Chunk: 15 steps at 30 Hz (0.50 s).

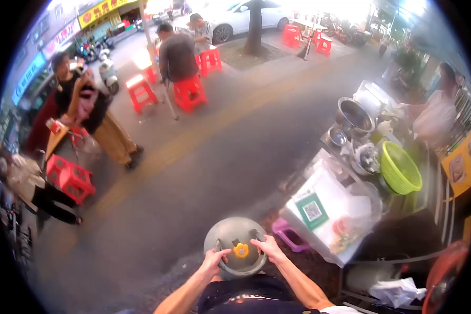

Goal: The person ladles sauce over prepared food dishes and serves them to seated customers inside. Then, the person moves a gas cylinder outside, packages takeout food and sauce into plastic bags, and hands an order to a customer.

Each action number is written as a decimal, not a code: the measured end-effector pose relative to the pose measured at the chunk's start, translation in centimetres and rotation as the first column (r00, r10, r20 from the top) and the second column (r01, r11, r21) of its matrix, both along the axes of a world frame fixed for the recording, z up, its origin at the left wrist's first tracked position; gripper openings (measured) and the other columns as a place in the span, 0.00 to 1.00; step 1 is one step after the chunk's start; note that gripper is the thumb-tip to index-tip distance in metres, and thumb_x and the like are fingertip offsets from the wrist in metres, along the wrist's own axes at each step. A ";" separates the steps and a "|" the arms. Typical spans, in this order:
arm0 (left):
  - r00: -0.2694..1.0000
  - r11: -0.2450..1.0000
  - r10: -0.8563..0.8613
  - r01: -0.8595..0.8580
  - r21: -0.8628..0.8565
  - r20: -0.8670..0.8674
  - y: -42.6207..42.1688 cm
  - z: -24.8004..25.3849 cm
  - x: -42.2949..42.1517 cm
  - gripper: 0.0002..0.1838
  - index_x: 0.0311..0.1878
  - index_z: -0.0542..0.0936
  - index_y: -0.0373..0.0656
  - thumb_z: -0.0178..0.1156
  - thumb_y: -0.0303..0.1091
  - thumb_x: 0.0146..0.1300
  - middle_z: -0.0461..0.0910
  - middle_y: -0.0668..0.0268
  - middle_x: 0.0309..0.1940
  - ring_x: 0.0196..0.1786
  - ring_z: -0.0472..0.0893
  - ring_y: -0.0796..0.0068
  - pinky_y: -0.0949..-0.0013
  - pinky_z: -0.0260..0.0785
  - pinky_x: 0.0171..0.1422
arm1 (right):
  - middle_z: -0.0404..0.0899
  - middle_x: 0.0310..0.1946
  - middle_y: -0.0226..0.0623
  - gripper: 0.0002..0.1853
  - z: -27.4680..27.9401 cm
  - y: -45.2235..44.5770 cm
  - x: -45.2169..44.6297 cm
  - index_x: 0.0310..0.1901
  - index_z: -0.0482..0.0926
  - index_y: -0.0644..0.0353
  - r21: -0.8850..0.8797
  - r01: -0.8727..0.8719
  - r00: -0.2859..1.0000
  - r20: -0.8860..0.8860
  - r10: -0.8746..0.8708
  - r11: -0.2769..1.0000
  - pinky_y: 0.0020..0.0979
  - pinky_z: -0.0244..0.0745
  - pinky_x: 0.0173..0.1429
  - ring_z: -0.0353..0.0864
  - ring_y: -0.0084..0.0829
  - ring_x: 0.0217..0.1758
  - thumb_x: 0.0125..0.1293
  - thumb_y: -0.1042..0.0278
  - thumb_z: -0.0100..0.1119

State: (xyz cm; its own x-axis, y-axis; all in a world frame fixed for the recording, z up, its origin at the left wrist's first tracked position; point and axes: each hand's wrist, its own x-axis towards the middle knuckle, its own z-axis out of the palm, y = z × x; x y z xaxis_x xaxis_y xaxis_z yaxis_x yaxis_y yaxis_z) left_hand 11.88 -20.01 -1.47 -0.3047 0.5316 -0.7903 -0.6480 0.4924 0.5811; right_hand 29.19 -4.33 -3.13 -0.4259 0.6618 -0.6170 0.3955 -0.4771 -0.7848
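A grey gas cylinder point(228, 229) with a yellow valve knob point(240, 250) stands close in front of my body at the bottom middle. My left hand point(213, 260) grips the left side of its collar, and a finger points inward near the knob. On the opposite side of the collar, my right hand point(267, 248) holds on, with the thumb and a finger showing at the rim. The parts of the fingers behind the collar are hidden. Neither hand touches the yellow knob.
Right of the cylinder are a purple stool point(289, 235) and a stall table with a QR-code sign point(312, 210), metal bowls point(356, 115) and a green basket point(400, 167). A person point(438, 112) stands behind. Across the pavement, people sit on red stools point(190, 94); another person point(97, 104) stands left.
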 end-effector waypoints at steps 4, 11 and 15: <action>0.981 0.980 0.188 -0.184 0.073 -0.049 9.6 2.8 -8.3 0.14 0.33 0.75 0.39 0.73 0.29 0.50 0.74 0.67 0.19 0.20 0.72 0.74 0.69 0.65 0.24 | 0.74 0.20 0.28 0.14 2.2 11.8 -11.5 0.36 0.78 0.64 0.023 -0.152 0.987 -0.041 0.153 0.988 0.25 0.65 0.23 0.70 0.19 0.18 0.57 0.62 0.69; 0.903 0.892 0.423 -0.429 0.144 0.073 27.2 1.3 -26.3 0.11 0.30 0.75 0.40 0.70 0.23 0.51 0.72 0.67 0.18 0.20 0.74 0.71 0.66 0.70 0.27 | 0.74 0.21 0.26 0.20 2.5 32.1 -33.4 0.41 0.80 0.63 0.137 -0.425 0.898 -0.056 0.436 0.895 0.25 0.64 0.23 0.70 0.18 0.21 0.56 0.55 0.70; 0.870 0.863 0.483 -0.492 0.111 0.102 39.8 0.7 -35.0 0.14 0.33 0.73 0.38 0.70 0.23 0.49 0.72 0.66 0.18 0.20 0.74 0.71 0.66 0.69 0.25 | 0.75 0.23 0.29 0.21 1.7 45.9 -42.7 0.44 0.79 0.64 0.124 -0.490 0.869 -0.008 0.495 0.863 0.26 0.67 0.27 0.71 0.19 0.23 0.56 0.56 0.70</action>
State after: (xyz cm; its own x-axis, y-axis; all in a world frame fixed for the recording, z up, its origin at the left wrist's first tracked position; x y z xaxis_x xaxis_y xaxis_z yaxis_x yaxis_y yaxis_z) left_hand -23.15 19.83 -0.73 -0.4991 0.4277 -0.7536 -0.8263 0.0270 0.5626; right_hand -13.55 41.57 -1.45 -0.7368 0.4237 -0.5268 0.5239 -0.1347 -0.8411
